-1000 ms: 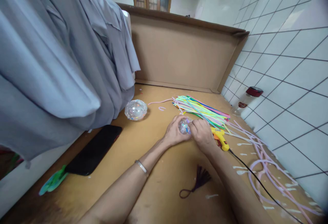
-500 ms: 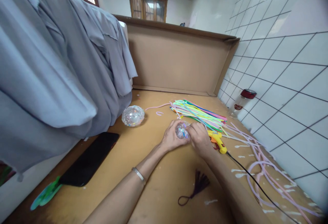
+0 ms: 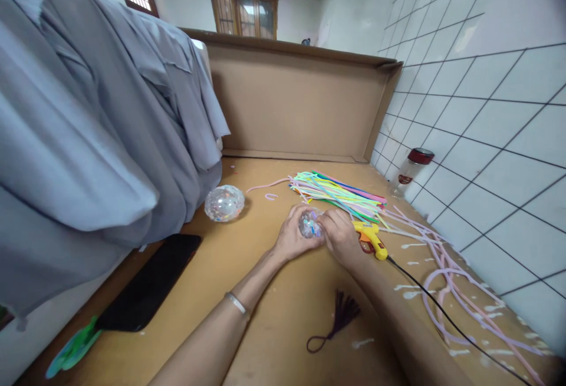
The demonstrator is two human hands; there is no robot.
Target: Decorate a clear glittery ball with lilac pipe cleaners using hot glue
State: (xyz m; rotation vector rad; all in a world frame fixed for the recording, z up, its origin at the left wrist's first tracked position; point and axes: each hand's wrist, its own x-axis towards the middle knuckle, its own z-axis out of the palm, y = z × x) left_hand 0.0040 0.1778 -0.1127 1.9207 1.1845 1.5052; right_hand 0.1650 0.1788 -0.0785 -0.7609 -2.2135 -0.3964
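Note:
My left hand (image 3: pixel 290 237) is wrapped round a small clear ball (image 3: pixel 310 224) with shiny coloured bits in it. Against the ball's right side, the fingers of my right hand (image 3: pixel 340 234) are pinched together; what lies between them, if anything, is hidden. Just right of that hand lies a yellow glue gun (image 3: pixel 375 240) with a black cord. A dark tassel with a loop (image 3: pixel 342 317) rests on the table below my hands. Farther left sits a larger clear faceted ball (image 3: pixel 224 203).
A bundle of coloured pipe cleaners (image 3: pixel 336 194) lies behind my hands, with loose lilac strands (image 3: pixel 435 274) to the right. A black phone (image 3: pixel 150 283) is at left, beside grey cloth (image 3: pixel 119 126). A red-capped bottle (image 3: pixel 411 171) stands by the tiled wall; a cardboard panel (image 3: pixel 296 100) closes the back.
The view has shifted slightly, so everything sits a little farther left in it. Both hands stay at the small ball in nearly the same pose.

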